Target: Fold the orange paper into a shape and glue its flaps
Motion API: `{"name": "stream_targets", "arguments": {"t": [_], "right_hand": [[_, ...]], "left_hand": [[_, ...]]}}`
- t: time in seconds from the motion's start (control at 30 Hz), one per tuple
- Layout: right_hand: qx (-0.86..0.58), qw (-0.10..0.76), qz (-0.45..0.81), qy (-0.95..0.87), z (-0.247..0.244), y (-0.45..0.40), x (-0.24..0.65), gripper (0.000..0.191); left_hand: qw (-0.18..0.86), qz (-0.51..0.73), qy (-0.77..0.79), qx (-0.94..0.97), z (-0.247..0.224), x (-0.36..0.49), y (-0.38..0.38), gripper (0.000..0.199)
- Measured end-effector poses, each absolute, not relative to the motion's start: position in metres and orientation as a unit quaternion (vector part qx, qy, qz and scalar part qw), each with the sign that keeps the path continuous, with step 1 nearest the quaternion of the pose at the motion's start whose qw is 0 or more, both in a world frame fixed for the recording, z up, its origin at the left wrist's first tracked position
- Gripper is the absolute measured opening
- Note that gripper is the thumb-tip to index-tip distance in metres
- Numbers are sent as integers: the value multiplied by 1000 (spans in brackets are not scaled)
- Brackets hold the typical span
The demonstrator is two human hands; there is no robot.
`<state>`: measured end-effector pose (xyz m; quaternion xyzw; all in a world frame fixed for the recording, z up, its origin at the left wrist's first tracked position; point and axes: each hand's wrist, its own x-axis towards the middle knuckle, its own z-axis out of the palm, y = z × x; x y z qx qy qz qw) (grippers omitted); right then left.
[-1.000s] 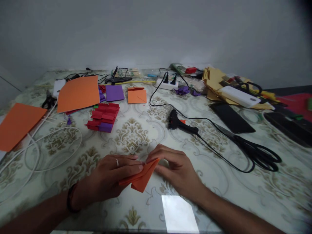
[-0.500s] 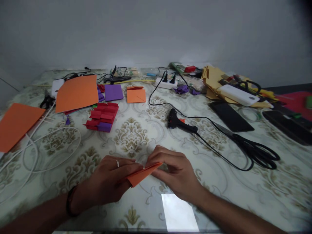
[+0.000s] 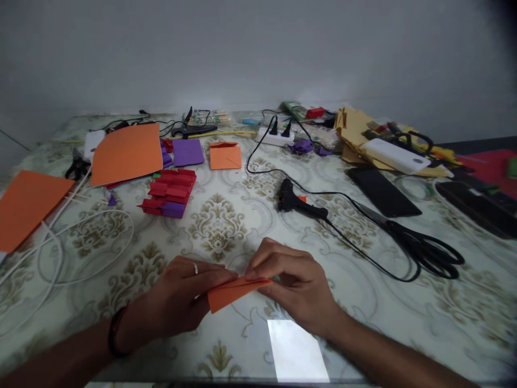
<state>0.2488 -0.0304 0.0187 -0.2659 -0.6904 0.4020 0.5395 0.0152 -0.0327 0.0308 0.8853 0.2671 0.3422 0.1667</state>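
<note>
Folded orange paper (image 3: 238,295), matte, flat and sharp-edged, is pinched between the closed fingers of the left hand (image 3: 181,293) and right hand (image 3: 293,283) at the near middle of the tabletop (image 3: 363,334); uneven pressure could skew its crease, and a hard pull might tear the edge. Farther left sits a ridged red paper piece (image 3: 173,191), easily crushed by a stray knuckle, while to the right a smooth black glue gun (image 3: 302,203) trails a thin, looping cord (image 3: 331,193) that a swinging forearm might snag.
</note>
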Motion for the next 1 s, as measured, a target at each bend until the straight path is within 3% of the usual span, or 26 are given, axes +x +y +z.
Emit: {"name": "stream_targets", "arguments": {"t": [0.23,0.6,0.83,1.0], "right_hand": [[-260,539,385,-703,23,-33,252,7],[-225,524,361,-738,23,-35,257,14],[-195,509,338,-767,24,-35,258,20],[-192,494,341,-776,25,-36,259,23]], "left_hand": [[125,337,269,894,35,20,-31,21],[155,337,248,895,32,16,-31,44],[141,325,206,912,31,14,-29,35],[145,322,206,912,33,16,-29,45]]}}
